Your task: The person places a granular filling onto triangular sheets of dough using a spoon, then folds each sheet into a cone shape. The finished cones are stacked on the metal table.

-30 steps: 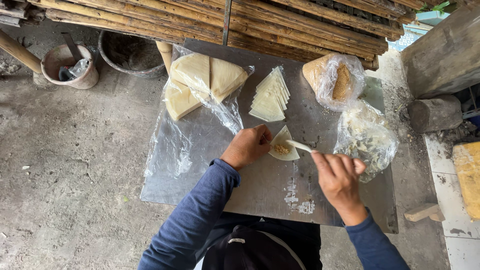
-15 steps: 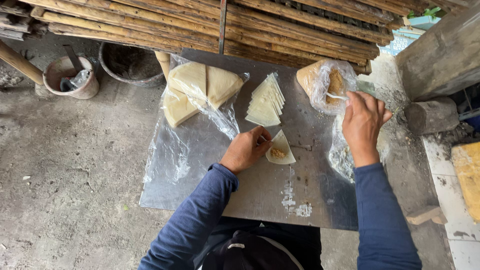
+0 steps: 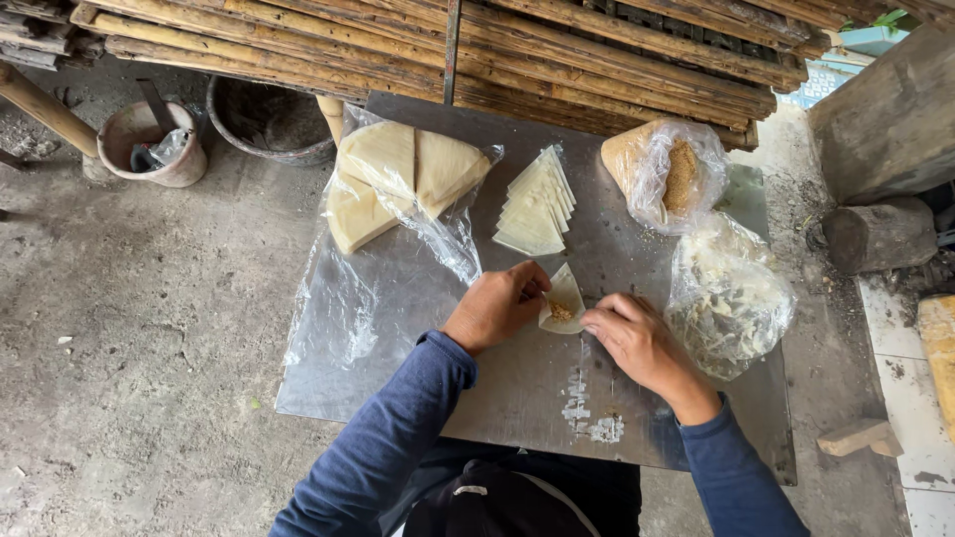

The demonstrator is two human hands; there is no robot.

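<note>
On the far left of the concrete floor (image 3: 119,378), a small pale bucket (image 3: 149,149) stands beside a darker round basin (image 3: 269,124), both under the edge of a stack of bamboo poles (image 3: 557,50). Next comes the metal sheet (image 3: 398,378) that serves as a work surface. At its upper left lies a clear plastic wrap (image 3: 438,224) partly covering large pale wedges of dough sheets (image 3: 398,174). Just right of these, a fanned stack of small triangular wrappers (image 3: 537,204) rests flat on the metal. Below that stack, near the sheet's middle, the left hand (image 3: 497,308) pinches the left edge of a single wrapper (image 3: 564,298) between thumb and fingertips, fingers curled. A dab of brownish filling (image 3: 560,311) sits on that wrapper. The right hand (image 3: 637,343) meets the wrapper's right edge, fingers bent and pressed together against it; whether it holds anything else I cannot tell. Both arms wear blue sleeves (image 3: 388,438). White smears (image 3: 587,413) mark the metal below the hands. Further right, an open plastic bag of brown crumbly filling (image 3: 676,174) lies at the top, and a second bag of pale shredded stuff (image 3: 731,298) lies just beside the right hand. Off the sheet, a wooden log (image 3: 875,234) rests on the ground.
</note>
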